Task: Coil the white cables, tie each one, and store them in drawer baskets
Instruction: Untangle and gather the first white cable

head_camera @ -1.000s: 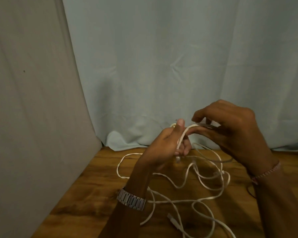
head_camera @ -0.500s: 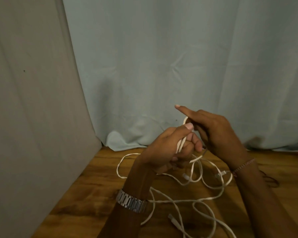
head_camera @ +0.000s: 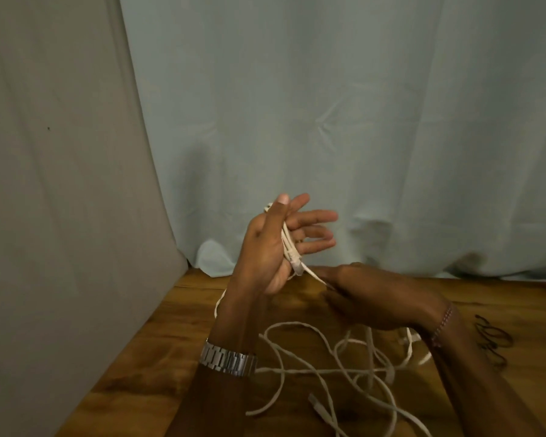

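My left hand point(head_camera: 273, 247) is raised above the table, fingers spread, with turns of a white cable point(head_camera: 292, 252) lying across its palm under the thumb. A connector end of that cable hangs just below the palm. My right hand point(head_camera: 372, 298) is lower and to the right, pinching the same cable's strand that runs down from the left hand. More white cable point(head_camera: 322, 370) lies in loose tangled loops on the wooden table point(head_camera: 171, 351), with a plug end point(head_camera: 317, 408) near the front. No drawer basket is in view.
Several thin black ties point(head_camera: 492, 339) lie on the table at the right, past my right wrist. A grey cloth hangs at the left and a pale blue cloth point(head_camera: 328, 121) at the back, both reaching the table.
My left hand has opened its fingers and risen slightly with the cable turns in its palm. My right hand has dropped from above the left hand down to the right, drawing the strand.
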